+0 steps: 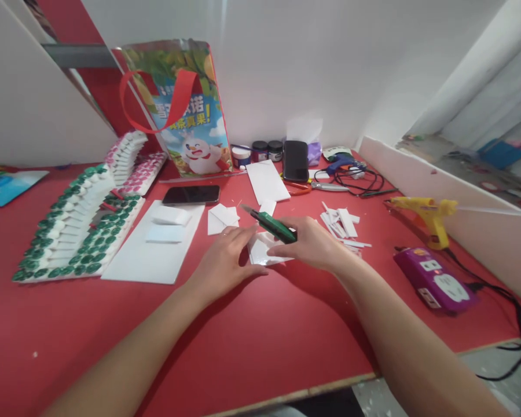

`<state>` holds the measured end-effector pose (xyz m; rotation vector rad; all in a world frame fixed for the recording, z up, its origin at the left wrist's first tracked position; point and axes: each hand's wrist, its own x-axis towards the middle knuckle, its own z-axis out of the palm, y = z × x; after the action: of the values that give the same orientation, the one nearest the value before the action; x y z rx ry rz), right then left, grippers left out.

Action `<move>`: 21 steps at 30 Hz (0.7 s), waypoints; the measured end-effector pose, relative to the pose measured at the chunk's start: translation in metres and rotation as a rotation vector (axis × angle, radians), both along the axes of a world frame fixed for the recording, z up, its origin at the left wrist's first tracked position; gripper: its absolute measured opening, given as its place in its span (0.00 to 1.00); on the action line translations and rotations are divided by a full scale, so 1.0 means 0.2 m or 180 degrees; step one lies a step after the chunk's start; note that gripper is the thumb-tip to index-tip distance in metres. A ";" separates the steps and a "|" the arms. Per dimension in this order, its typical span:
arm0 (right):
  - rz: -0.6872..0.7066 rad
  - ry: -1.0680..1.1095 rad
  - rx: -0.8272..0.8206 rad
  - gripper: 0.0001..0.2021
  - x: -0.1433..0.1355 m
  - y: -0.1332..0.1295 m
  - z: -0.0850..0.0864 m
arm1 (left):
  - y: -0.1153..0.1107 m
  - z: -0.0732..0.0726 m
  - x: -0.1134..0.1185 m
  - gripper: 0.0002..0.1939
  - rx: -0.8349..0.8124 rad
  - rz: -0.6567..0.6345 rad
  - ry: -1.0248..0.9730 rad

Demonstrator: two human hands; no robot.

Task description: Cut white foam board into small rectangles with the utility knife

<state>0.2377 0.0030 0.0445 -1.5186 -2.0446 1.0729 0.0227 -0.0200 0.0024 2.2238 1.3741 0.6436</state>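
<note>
My right hand (310, 243) is closed around a green utility knife (278, 227), its blade pointing up and to the left. Under that hand lies a small white piece of board (260, 255) with a glossy face, partly hidden by my fingers. My left hand (228, 255) rests at the left edge of this piece, fingers stretched out and thumb apart. Just beyond the left hand is a folded white paper shape (223, 219). To the right of my right hand, thin white strips and scraps (341, 223) are heaped on the red table (260, 347).
A white sheet (156, 263) and a green-and-white model (82, 231) lie left. A phone (191, 194), scissors (330, 186), paint jars (267, 150) and a gift bag (186, 116) are farther back. A yellow glue gun (429, 217) and purple power strip (434, 279) with cables lie right.
</note>
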 end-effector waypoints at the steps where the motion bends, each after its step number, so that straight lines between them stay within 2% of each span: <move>1: 0.0049 0.0046 -0.0062 0.12 -0.01 0.00 -0.01 | 0.00 0.00 0.00 0.40 0.0007 -0.0018 -0.0016; 4: 0.0151 0.0049 -0.0200 0.12 -0.05 0.00 -0.02 | 0.00 0.01 -0.01 0.33 0.0012 -0.0088 -0.0056; 7: 0.0208 -0.0045 -0.0205 0.15 -0.06 0.00 -0.03 | 0.00 0.01 -0.01 0.28 0.0009 -0.0076 -0.0110; 15: 0.0396 -0.0101 -0.0235 0.25 -0.07 0.00 -0.02 | 0.01 -0.01 -0.02 0.29 0.0044 -0.0019 -0.0236; 21: 0.0437 -0.0207 -0.0237 0.23 -0.08 0.00 0.00 | 0.02 -0.01 -0.09 0.30 -0.0012 -0.0300 -0.0226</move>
<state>0.2216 0.0035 0.0436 -1.4850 -2.2036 1.1773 0.0037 -0.0157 -0.0002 2.2259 1.2270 0.6792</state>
